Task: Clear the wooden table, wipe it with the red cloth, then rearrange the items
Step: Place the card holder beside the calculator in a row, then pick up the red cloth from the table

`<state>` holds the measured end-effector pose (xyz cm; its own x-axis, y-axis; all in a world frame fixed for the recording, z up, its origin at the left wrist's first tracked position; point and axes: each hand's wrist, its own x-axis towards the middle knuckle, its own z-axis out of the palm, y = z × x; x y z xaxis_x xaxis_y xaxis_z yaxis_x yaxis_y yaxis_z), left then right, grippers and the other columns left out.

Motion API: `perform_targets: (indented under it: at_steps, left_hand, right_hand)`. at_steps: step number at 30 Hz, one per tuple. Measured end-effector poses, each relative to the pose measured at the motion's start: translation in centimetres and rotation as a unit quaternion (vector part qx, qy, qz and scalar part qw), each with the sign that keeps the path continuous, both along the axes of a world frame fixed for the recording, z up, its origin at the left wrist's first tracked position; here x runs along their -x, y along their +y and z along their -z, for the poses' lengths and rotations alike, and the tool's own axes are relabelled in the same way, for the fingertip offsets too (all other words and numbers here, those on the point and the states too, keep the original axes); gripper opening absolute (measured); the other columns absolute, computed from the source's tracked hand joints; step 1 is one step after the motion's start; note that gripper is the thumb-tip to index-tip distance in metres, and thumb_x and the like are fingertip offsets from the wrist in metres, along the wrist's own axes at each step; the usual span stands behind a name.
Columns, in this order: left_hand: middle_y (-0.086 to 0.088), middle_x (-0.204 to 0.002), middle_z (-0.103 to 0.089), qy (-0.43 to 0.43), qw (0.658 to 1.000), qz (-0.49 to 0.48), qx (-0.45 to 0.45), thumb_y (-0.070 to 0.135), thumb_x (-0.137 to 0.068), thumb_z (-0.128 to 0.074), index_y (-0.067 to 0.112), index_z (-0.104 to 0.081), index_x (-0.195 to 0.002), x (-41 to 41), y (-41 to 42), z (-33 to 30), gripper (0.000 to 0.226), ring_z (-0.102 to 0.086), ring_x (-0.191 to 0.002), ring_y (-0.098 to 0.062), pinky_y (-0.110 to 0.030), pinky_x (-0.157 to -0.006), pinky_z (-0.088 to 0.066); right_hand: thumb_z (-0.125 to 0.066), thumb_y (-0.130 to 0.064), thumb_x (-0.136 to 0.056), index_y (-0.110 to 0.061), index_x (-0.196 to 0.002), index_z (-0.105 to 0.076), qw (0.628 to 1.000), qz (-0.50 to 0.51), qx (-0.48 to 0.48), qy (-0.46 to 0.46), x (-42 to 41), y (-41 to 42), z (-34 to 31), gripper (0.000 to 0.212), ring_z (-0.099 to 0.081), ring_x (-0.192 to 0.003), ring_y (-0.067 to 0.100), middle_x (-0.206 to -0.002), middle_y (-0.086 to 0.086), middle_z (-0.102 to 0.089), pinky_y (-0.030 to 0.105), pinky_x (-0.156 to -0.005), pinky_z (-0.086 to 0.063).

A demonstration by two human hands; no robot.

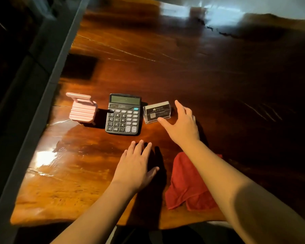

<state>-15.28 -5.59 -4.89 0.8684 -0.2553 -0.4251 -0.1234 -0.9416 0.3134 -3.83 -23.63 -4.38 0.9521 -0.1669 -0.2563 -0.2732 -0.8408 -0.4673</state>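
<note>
On the glossy wooden table (183, 71) three items stand in a row: a pink suitcase-shaped holder (83, 110) at the left, a dark calculator (123, 115) in the middle, and a clear business-card holder (156, 111) with dark cards to its right. My right hand (181, 125) hovers open just right of the card holder, thumb close to its front edge. Fingers spread, my left hand (137, 166) lies flat above the table below the calculator. The red cloth (185, 184) lies crumpled near the front edge, partly under my right forearm.
A grey ledge or wall (48, 88) runs along the table's left side. The table's front edge (113, 221) is irregular. The right and far parts of the tabletop are in dark shadow, with bright reflections at the far end.
</note>
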Motion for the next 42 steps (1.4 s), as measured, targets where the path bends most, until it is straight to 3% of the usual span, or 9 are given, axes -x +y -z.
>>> perform_targets:
  at_steps: [7,14,22,25,28,31,33,36,42]
  left_hand:
    - [-0.005,-0.173,-0.008,0.02,0.999,0.022,0.018,0.066,-0.096,-0.05,0.03,-0.004,-0.164,0.1,-6.8,-1.1,0.09,-0.004,-0.159,-0.029,-0.047,-0.127,-0.018]
    - [-0.012,-0.172,-0.013,0.081,0.996,0.041,-0.012,0.06,-0.097,-0.052,0.023,-0.008,-0.164,1.1,-13.1,-0.3,0.088,-0.01,-0.158,-0.036,-0.047,-0.125,-0.021]
    - [-0.019,-0.152,-0.045,0.056,0.99,-0.129,0.031,0.027,-0.089,-0.077,0.009,-0.026,-0.158,1.4,-16.2,-0.5,0.088,-0.046,-0.137,-0.037,-0.043,-0.111,-0.041]
    - [-0.022,-0.135,-0.06,0.08,0.959,-0.264,0.059,0.023,-0.075,-0.091,0.002,-0.047,-0.136,0.6,-16.3,-0.4,0.077,-0.058,-0.125,-0.04,-0.044,-0.098,-0.049]
    - [-0.017,-0.111,-0.074,0.143,0.946,-0.288,0.042,0.036,-0.076,-0.088,0.004,-0.072,-0.104,-0.1,-15.8,-0.5,0.045,-0.071,-0.102,-0.034,-0.039,-0.082,-0.057]
    - [-0.012,-0.1,-0.076,0.203,0.925,-0.306,0.1,0.04,-0.079,-0.085,0.009,-0.075,-0.091,-0.1,-15.0,-0.9,0.035,-0.071,-0.086,-0.025,-0.035,-0.07,-0.058]
    - [-0.009,-0.101,-0.075,0.223,0.91,-0.313,0.155,0.04,-0.081,-0.084,0.011,-0.074,-0.101,0.2,-14.3,-1.4,0.037,-0.072,-0.091,-0.024,-0.039,-0.08,-0.061]
    - [-0.008,-0.103,-0.077,0.272,0.851,-0.341,0.291,0.031,-0.087,-0.081,0.012,-0.07,-0.119,0.7,-13.4,-3.4,0.039,-0.075,-0.088,-0.019,-0.027,-0.064,-0.058]
    - [-0.004,-0.1,-0.079,0.284,0.793,-0.287,0.456,0.044,-0.087,-0.07,0.024,-0.077,-0.106,1.1,-13.4,-9.2,0.028,-0.074,-0.085,-0.017,-0.033,-0.073,-0.053]
  right_hand:
    - [-0.06,-0.059,-0.092,-0.022,-0.152,-0.043,1.0,0.021,0.02,0.01,8.2,-12.2,-1.6,0.073,-0.041,-0.139,0.031,-0.152,0.007,-0.048,0.046,-0.107,-0.041]
    - [-0.063,-0.058,-0.09,-0.019,-0.151,-0.046,0.994,0.035,0.006,0.101,14.4,-17.4,0.2,0.075,-0.046,-0.136,0.032,-0.151,0.006,-0.05,0.041,-0.111,-0.039]
    - [-0.07,-0.05,-0.088,-0.022,-0.141,-0.055,0.983,0.131,-0.08,0.097,15.2,-16.7,1.7,0.061,-0.057,-0.125,0.028,-0.138,0.007,-0.061,0.038,-0.099,-0.048]
    - [-0.075,-0.045,-0.087,-0.018,-0.141,-0.054,0.974,0.169,-0.106,0.104,14.7,-16.5,2.1,0.064,-0.06,-0.123,0.03,-0.134,0.009,-0.065,0.037,-0.096,-0.048]
    - [-0.074,-0.043,-0.087,-0.012,-0.128,-0.066,0.972,0.162,-0.106,0.134,14.4,-16.7,2.4,0.052,-0.063,-0.118,0.031,-0.128,0.011,-0.069,0.035,-0.09,-0.049]
    - [-0.073,-0.037,-0.088,-0.007,-0.11,-0.074,0.959,0.162,-0.163,0.164,14.4,-17.1,2.4,0.038,-0.068,-0.106,0.033,-0.112,0.014,-0.074,0.037,-0.079,-0.051]
    - [-0.075,-0.028,-0.087,-0.01,-0.1,-0.077,0.928,0.204,-0.265,0.165,14.7,-17.6,2.0,0.023,-0.072,-0.097,0.029,-0.1,0.009,-0.077,0.041,-0.083,-0.059]
    - [-0.074,-0.018,-0.089,-0.016,-0.096,-0.079,0.875,0.227,-0.39,0.176,15.1,-18.6,0.2,0.008,-0.074,-0.088,0.021,-0.091,0.0,-0.08,0.026,-0.066,-0.061]
    - [-0.065,-0.016,-0.099,-0.017,-0.117,-0.074,0.819,0.185,-0.517,0.166,16.0,-21.0,-6.1,0.021,-0.073,-0.108,0.024,-0.111,0.005,-0.079,0.051,-0.1,-0.055]
